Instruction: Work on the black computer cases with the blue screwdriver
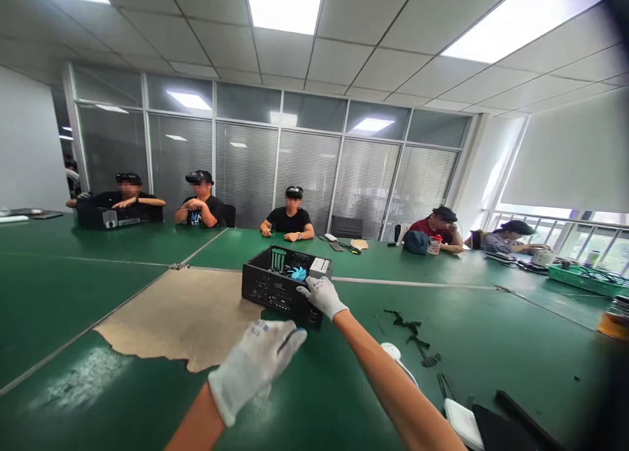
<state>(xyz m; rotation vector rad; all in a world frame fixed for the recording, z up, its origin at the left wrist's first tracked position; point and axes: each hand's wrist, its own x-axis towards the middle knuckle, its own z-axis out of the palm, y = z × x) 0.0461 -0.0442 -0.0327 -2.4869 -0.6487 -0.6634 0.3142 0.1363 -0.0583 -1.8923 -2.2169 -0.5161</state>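
Observation:
A black open-topped computer case [280,294] lies on the green table, partly over a sheet of brown paper. Inside it show a blue fan [297,274] and a silver box with a white label [319,266], which looks like a power supply. My right hand [324,296], in a white glove, grips the near rim of the case at its right end. My left hand [259,358], also gloved, hovers in front of the case, apart from it. Its fingers stretch forward, and nothing can be made out in them.
Brown paper [181,313] with a torn edge covers the table left of the case. To the right lie black cable pieces [407,323], a white rounded object [390,351] with a cord and a white box [462,421]. Several people sit across the table; a green basket [584,280] stands far right.

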